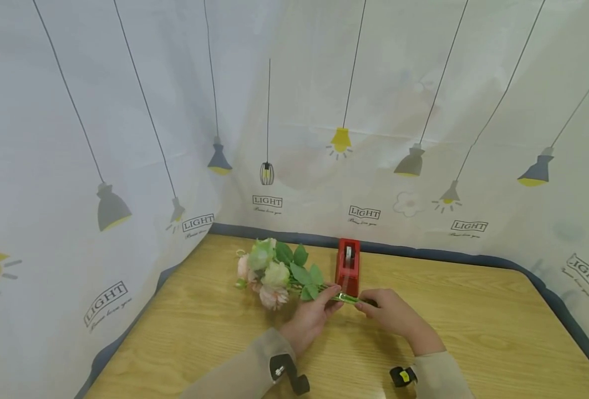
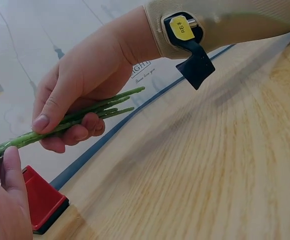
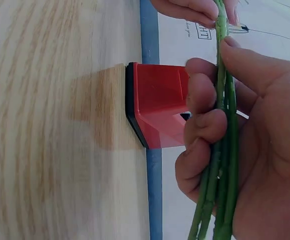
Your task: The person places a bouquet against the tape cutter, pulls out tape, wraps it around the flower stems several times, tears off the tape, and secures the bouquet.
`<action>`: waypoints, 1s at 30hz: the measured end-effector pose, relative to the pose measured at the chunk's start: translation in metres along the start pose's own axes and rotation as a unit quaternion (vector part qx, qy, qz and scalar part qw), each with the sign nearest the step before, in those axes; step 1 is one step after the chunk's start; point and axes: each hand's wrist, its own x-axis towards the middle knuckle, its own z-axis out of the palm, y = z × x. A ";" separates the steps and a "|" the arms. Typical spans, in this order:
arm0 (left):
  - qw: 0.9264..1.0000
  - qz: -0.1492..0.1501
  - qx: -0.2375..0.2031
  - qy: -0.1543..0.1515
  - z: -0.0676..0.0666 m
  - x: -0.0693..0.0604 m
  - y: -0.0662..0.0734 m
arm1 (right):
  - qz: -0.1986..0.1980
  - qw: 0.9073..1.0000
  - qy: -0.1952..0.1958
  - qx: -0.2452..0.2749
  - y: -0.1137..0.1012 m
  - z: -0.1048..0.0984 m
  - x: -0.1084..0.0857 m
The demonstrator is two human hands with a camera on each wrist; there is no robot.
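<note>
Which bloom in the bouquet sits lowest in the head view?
The pale pink bloom directly below the cream bloom; every other bloom sits higher.

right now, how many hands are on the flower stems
2. The left hand grips the flower stems nearer the blooms; the right hand holds them nearer the bare ends. Both show in the head view.

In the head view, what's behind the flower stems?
Behind the flower stems stands a red tape dispenser on the wooden table. The stems, held by the left hand and right hand, cross its near end, so whatever they cover there cannot be seen.
</note>
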 end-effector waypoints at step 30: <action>0.998 -0.026 -0.041 0.038 0.003 0.002 0.002 | -0.029 0.986 0.121 -0.109 -0.006 0.011 0.004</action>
